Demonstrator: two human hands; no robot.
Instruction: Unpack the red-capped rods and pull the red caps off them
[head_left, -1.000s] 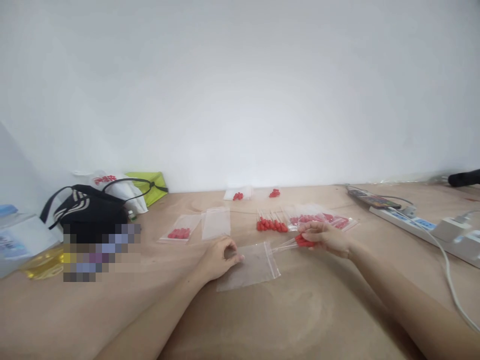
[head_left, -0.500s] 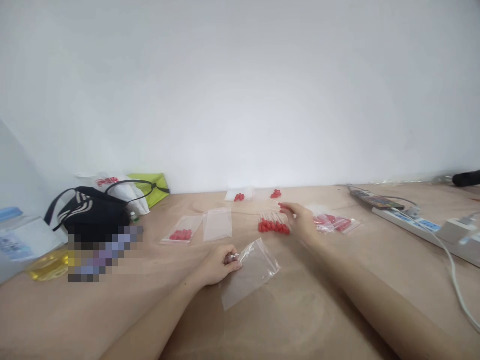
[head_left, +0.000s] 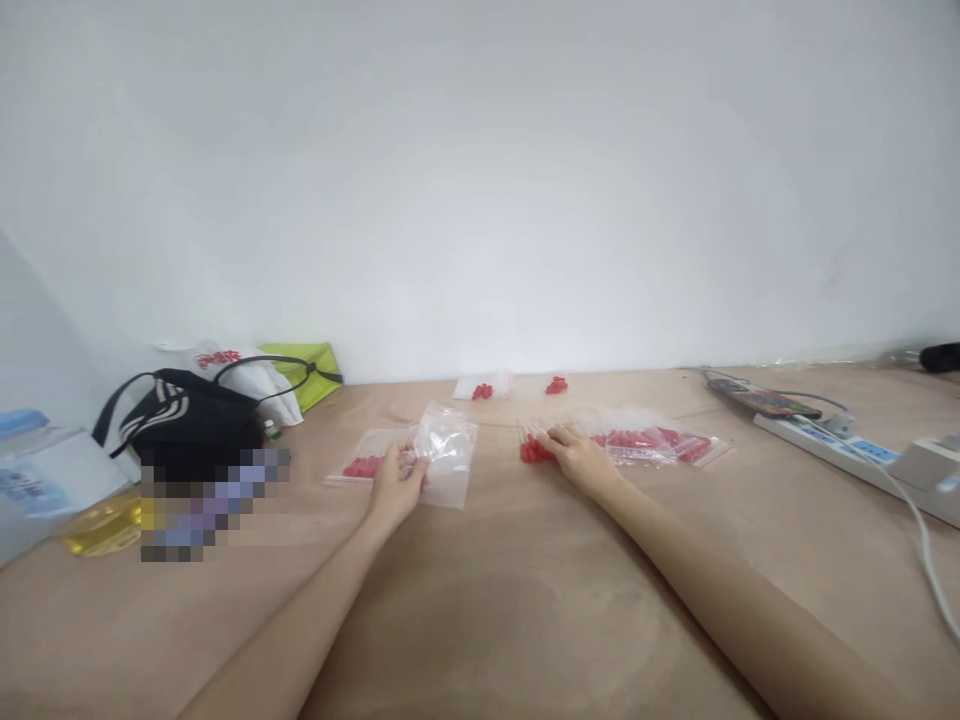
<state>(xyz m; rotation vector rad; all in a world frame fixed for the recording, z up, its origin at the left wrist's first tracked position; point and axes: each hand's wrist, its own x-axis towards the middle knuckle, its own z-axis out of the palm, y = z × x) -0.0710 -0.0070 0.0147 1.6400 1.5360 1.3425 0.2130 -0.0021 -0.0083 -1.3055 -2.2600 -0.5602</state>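
Clear plastic, head view: pinched a zip bag (head_left: 448, 450) with the left hand (head_left: 395, 482), fingers closed on its edge, held just over the wooden table (head_left: 525, 600) beside a packet of red pieces (head_left: 362, 466). Rested the right hand (head_left: 576, 457) open, fingertips touching the red-capped tubes (head_left: 531, 452).

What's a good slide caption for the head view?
Left hand holds a clear bag while right hand touches red-capped tubes on the table.
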